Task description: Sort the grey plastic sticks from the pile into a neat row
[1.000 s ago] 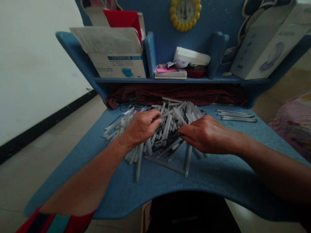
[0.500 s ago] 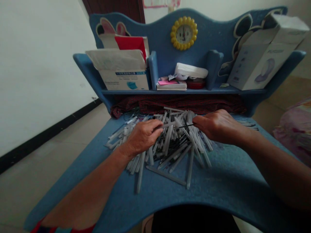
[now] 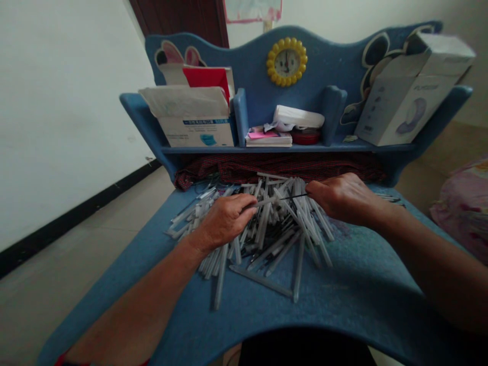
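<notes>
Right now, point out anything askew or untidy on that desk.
The pen tubes stand out: they lie on the blue desk in a jumbled heap, crossing at many angles. Behind them, a checked cloth is bunched under the shelf. No damage shows clearly.

The tubes point(image 3: 264, 226) are whitish, the rod point(image 3: 294, 196) black, the desk point(image 3: 343, 290) blue. The cloth point(image 3: 240, 169) is checked (red and black), the clock point(image 3: 286, 62) yellow-rimmed.

Clear tube point(image 3: 266, 202): one end hidden in left hand point(image 3: 226, 219). Black rod point(image 3: 294, 196): one end hidden in right hand point(image 3: 340, 197); I cannot tell whether its tip enters the tube. Slim rods point(image 3: 391, 197), beyond right hand: partly covered from me. Red sleeve point(image 3: 61, 360), below left hand: cut by bottom edge. Clock point(image 3: 287, 62), beyond both hands: numerals too small for me.
</notes>
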`<action>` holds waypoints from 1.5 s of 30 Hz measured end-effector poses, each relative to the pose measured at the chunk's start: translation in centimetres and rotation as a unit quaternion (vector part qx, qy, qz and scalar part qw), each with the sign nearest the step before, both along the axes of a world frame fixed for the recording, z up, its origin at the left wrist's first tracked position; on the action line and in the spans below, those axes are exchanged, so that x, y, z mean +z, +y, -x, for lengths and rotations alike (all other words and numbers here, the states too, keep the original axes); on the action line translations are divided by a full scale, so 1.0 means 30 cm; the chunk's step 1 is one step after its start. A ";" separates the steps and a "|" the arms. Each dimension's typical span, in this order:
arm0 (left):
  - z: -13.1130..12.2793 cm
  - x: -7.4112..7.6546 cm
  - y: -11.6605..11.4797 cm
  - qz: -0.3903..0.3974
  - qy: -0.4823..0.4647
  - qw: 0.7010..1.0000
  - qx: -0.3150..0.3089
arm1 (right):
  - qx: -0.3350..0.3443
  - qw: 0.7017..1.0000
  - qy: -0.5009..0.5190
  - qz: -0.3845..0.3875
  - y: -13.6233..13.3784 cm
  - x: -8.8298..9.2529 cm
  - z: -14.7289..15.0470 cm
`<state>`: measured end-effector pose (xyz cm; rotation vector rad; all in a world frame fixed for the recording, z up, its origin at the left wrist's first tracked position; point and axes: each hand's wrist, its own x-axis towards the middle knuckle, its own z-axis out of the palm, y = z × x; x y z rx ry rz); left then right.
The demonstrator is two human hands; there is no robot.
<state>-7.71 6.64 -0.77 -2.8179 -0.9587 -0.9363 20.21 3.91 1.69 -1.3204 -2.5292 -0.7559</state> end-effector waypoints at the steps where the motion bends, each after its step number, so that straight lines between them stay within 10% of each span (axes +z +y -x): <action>1: 0.000 0.001 -0.001 0.001 0.001 1.000 0.000 | -0.003 1.000 0.000 0.002 0.001 -0.001 -0.001; 28: -0.034 -0.009 -0.035 0.048 0.025 0.998 -0.021 | 0.056 0.998 -0.014 0.010 -0.054 -0.024 0.122; 35: -0.034 -0.002 -0.034 0.080 -0.016 0.997 -0.002 | 0.033 0.989 0.130 -0.054 -0.038 -0.034 0.105; 39: -0.032 0.005 -0.031 0.100 -0.040 0.994 0.007 | -0.088 0.964 0.249 0.020 -0.009 -0.008 0.067; 45: -0.042 0.010 -0.044 0.120 -0.043 0.992 0.014 | 0.021 0.919 0.349 0.181 -0.025 -0.015 0.107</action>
